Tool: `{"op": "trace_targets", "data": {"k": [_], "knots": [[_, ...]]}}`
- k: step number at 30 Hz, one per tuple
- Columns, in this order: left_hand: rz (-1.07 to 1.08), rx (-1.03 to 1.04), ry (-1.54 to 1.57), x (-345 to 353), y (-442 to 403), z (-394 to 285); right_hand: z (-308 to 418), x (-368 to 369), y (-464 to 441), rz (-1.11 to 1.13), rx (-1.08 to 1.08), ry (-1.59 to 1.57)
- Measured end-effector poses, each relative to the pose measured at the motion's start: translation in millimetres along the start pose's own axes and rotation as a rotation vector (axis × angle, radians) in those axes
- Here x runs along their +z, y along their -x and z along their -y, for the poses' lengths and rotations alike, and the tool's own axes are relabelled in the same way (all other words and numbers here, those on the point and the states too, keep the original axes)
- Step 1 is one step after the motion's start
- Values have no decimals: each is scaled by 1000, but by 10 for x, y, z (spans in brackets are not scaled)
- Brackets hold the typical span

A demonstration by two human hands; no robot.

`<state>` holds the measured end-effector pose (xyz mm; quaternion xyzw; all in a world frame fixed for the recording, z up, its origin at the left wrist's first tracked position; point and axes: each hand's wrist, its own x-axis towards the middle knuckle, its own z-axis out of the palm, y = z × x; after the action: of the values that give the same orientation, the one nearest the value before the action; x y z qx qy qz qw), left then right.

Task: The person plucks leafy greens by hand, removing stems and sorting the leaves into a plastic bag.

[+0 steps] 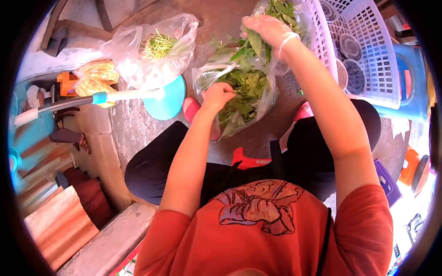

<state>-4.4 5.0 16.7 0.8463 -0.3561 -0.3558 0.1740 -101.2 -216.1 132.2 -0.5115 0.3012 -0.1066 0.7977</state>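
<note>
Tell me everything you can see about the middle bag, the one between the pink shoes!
The bag looks like thin, clear, crinkly plastic. It sits open on the floor, its loose sides spread out around a heap of green leaves. The left hand reaches over its left side, fingertips at the leaves; I can't tell whether the hand touches the plastic. Its bottom is hidden.

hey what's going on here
A person is working through leafy greens. Their gloved right hand holds some sprigs near the white basket. Their left hand is at the edge of the greens in an open plastic bag; whether it grips any is unclear. Farther left, another bag holds thin pale stems.
</note>
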Motion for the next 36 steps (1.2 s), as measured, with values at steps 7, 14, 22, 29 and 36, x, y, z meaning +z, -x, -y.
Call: {"op": "trace_targets", "data": {"k": [7, 14, 22, 29, 36], "knots": [[-87, 85, 982, -265, 249, -105, -13, 92, 11, 134, 29, 426], [8, -1, 1283, -386, 368, -366, -232, 152, 110, 466, 18, 722], [109, 57, 1084, -310, 360, -407, -271, 226, 175, 356, -78, 802], [-300, 229, 841, -447, 382, -553, -360, 226, 165, 349, -205, 1067], [-530, 350, 941, -274, 318, -575, -307, 371, 224, 368, -98, 1042]]}}
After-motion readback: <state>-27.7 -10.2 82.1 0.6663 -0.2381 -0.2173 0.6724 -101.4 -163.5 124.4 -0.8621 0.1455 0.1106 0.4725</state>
